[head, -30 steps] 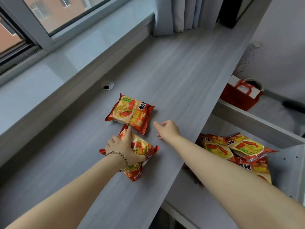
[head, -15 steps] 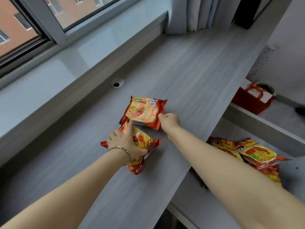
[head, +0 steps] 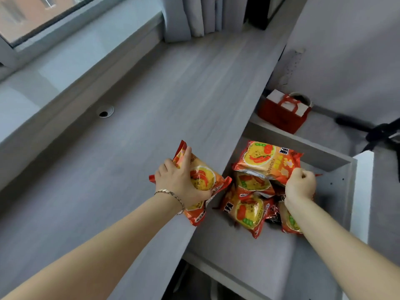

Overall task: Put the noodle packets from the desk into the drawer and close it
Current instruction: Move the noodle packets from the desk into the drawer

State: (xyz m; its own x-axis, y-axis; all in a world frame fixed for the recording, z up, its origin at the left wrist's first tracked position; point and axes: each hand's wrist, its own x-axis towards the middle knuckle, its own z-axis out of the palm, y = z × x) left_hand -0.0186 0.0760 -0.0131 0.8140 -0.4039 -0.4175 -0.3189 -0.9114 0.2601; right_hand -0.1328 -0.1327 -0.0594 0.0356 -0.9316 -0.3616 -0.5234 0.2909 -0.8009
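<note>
Left hand point(head: 180, 182) clamps a noodle packet point(head: 202, 180) at the table's point(head: 151, 105) right edge; right hand point(head: 299, 186) pinches another packet point(head: 267, 162) over the open drawer point(head: 337, 191), nearer the drop

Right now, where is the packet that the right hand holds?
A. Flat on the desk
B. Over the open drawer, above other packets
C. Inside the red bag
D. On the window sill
B: the right hand grips a packet above the packets lying in the open drawer.

Daylit window point(head: 32, 16), grey curtain point(head: 194, 16), pale wall point(head: 346, 40).
</note>
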